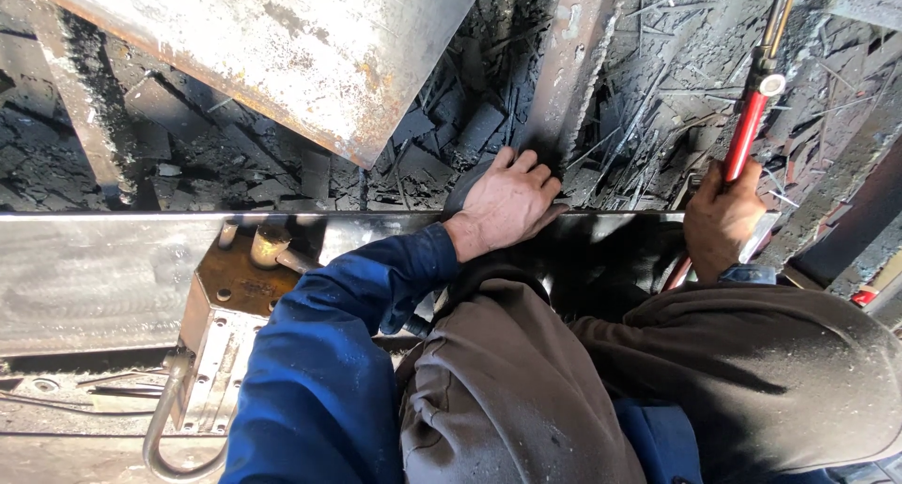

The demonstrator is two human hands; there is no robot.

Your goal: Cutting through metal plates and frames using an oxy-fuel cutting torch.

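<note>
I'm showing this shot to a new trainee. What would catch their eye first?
Probably the red-handled torch at upper right, gripped by the right hand. Next, the left hand pressed flat at centre on the far edge of the long steel plate, with dark metal scrap heaped beyond.

torch (749, 127): long slim tool with a red handle section, a white ring at its upper end and a brass-coloured tube beyond; it stands steeply, tilted slightly toward 1 o'clock, at 2 o'clock in the view; its lower red part is gripped in a fist, its top runs out past the upper edge
steel plate (94, 277): broad flat grey sheet, scuffed and shiny, lying level across the view from 9 o'clock to 3 o'clock; its far edge runs straight, with a palm resting flat on it near the centre
</note>
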